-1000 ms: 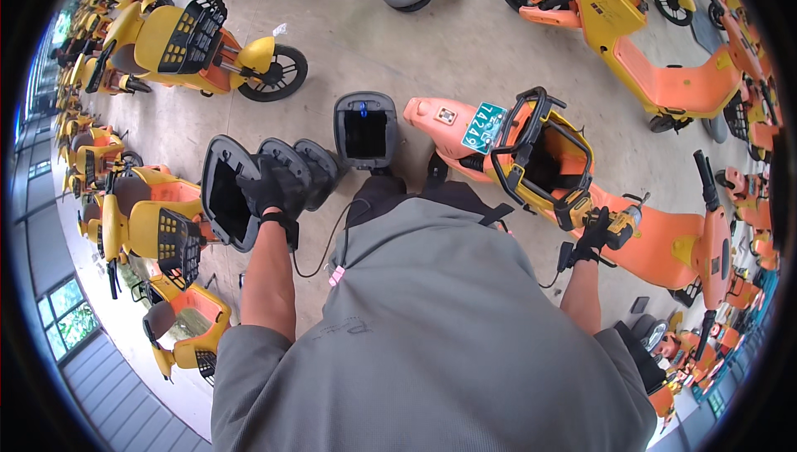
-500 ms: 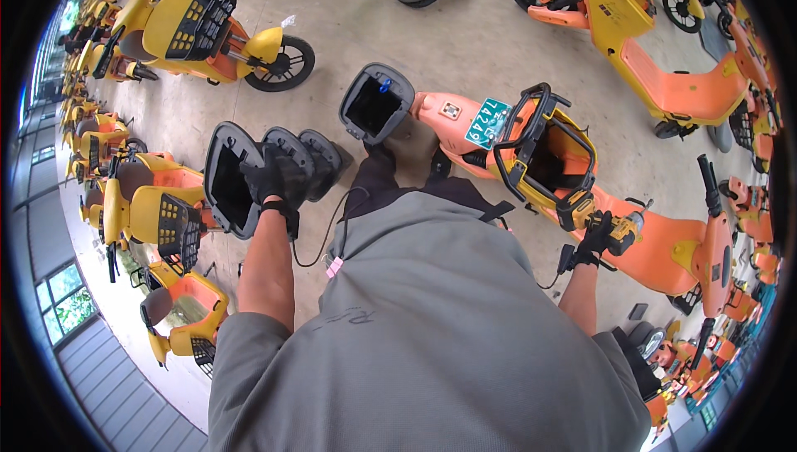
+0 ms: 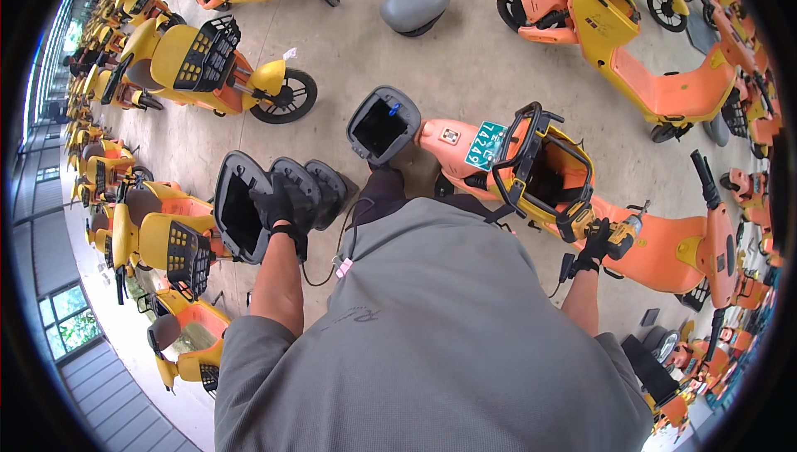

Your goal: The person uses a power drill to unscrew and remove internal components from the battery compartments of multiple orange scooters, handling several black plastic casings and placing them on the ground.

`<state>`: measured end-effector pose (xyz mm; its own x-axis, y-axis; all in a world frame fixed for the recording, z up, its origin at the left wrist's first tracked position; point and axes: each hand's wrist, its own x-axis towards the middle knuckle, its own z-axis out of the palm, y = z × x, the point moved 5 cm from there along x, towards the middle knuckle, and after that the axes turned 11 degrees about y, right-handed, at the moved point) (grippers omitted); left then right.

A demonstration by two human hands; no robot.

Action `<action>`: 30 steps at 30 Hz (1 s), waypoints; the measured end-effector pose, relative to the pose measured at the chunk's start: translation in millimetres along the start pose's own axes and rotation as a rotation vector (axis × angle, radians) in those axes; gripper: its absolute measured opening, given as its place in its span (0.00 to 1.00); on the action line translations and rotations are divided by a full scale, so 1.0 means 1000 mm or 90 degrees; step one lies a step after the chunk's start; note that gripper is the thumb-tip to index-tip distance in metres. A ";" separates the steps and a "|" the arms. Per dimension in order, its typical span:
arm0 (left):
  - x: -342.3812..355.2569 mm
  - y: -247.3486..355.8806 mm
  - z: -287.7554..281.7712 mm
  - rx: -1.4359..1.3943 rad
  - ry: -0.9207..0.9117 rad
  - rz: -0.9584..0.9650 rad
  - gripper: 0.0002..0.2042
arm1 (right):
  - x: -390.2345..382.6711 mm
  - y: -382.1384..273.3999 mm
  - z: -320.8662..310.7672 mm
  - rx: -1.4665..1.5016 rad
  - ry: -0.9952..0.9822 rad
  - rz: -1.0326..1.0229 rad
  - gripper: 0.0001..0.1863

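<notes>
With our left hand (image 3: 272, 204) curled over the rim of the black bin (image 3: 237, 213) at nine o'clock and our right hand (image 3: 596, 242) wrapped around the yellow drill (image 3: 623, 236) at three, we should grip firmly and keep the drill clear of the orange scooter (image 3: 652, 254).

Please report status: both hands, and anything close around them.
Left hand gripping rim of dark bin. Right hand holding yellow drill. Two more bins close beside left hand.
</notes>
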<state>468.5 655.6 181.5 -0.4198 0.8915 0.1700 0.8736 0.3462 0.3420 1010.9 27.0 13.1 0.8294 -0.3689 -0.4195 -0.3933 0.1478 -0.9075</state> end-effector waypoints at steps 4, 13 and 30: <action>-0.003 0.008 -0.009 0.031 -0.021 -0.025 0.43 | -0.015 -0.007 0.008 -0.011 -0.001 -0.044 0.22; 0.010 -0.010 0.006 -0.026 -0.028 0.004 0.46 | -0.024 -0.013 0.011 -0.062 0.029 -0.069 0.21; 0.086 0.193 -0.012 -0.223 -0.174 0.295 0.36 | -0.073 -0.001 0.000 0.154 0.179 -0.018 0.11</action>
<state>598.4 795.7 273.4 0.1005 0.9840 0.1474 0.7974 -0.1683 0.5795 950.8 53.6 44.9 0.6837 -0.6087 -0.4025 -0.2385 0.3348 -0.9116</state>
